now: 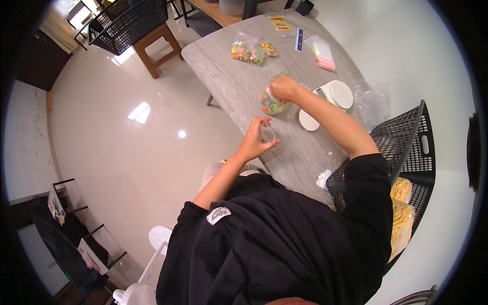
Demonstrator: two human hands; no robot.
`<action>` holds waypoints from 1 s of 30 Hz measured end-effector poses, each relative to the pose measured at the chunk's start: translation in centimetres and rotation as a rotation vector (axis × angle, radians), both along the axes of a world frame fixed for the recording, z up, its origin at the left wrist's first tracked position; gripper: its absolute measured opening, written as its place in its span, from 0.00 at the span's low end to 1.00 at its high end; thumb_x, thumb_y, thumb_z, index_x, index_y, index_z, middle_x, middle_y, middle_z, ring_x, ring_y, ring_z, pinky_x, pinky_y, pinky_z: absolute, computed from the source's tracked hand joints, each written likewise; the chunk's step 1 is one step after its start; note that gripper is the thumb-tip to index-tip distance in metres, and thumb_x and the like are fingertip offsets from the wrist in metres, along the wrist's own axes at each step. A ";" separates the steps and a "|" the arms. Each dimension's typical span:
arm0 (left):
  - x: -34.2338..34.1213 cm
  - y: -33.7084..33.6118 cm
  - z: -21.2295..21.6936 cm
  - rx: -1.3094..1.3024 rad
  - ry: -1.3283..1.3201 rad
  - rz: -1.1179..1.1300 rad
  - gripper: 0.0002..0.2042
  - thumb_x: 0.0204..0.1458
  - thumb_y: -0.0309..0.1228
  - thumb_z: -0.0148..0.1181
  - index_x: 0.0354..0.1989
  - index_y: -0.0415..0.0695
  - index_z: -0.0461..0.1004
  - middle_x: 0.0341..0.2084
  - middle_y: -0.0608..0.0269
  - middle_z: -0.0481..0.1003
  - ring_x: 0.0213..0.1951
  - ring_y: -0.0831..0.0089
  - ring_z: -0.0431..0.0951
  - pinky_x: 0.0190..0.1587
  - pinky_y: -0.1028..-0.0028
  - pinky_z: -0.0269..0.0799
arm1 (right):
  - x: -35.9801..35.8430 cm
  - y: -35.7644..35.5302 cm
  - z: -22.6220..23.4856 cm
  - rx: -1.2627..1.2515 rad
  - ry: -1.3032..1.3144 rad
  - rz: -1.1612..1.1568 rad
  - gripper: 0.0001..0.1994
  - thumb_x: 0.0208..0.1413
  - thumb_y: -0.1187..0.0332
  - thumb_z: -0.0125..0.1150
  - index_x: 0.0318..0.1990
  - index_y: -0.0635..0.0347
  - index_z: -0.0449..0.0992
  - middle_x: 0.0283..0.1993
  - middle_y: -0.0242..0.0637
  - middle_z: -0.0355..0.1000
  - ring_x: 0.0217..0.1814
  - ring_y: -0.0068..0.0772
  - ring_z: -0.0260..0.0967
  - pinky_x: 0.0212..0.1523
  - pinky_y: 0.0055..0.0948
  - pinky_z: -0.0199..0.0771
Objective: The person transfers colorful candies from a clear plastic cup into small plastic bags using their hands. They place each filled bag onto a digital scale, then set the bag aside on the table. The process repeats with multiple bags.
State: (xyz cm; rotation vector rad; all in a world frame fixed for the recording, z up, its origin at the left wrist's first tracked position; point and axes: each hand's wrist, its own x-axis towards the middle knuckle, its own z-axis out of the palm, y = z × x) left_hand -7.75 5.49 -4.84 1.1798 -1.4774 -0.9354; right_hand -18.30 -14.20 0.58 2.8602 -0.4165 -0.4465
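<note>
A: Jar point(270, 101) of coloured candy pieces, upright on grey table point(229, 76), mouth covered by right hand point(284, 87); grip on pieces hidden, cannot tell.

B: Small clear bag point(267, 132) pinched in left hand point(254, 141), held open, nearly empty.

A: Filled bags point(248, 51) lying farther off; scale point(336, 94) beside jar.

B: Filling judged barely begun; weighing and sealing left.

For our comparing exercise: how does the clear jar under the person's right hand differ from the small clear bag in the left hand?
The clear jar stands on the grey table; the small clear bag is held up off it by the left hand. The jar holds many colourful pieces; the bag looks nearly empty. The jar is bigger. The right hand covers the jar's mouth. Both are see-through.
</note>
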 end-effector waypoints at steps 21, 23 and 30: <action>0.0 -0.4 0.2 -0.021 -0.003 0.008 0.29 0.39 0.33 0.70 0.49 0.42 0.61 0.38 0.61 0.65 0.42 0.72 0.67 0.37 0.73 0.69 | -0.4 0.6 6.4 0.378 -0.177 -0.522 0.06 0.38 0.71 0.62 0.28 0.59 0.79 0.29 0.44 0.75 0.33 0.40 0.73 0.31 0.32 0.71; 0.1 -0.6 0.8 -0.012 0.031 0.012 0.28 0.39 0.33 0.70 0.47 0.42 0.61 0.38 0.62 0.65 0.41 0.73 0.67 0.36 0.74 0.69 | -1.6 2.0 8.3 0.561 -0.474 -0.514 0.08 0.38 0.69 0.64 0.29 0.59 0.80 0.26 0.42 0.74 0.29 0.35 0.72 0.30 0.29 0.69; 0.2 -1.6 5.2 0.000 0.167 0.057 0.26 0.38 0.34 0.70 0.44 0.41 0.62 0.34 0.62 0.66 0.38 0.71 0.67 0.39 0.72 0.66 | -3.5 8.0 11.1 0.871 -0.891 -0.490 0.09 0.37 0.71 0.67 0.30 0.59 0.78 0.27 0.31 0.71 0.24 0.21 0.60 0.26 0.23 0.61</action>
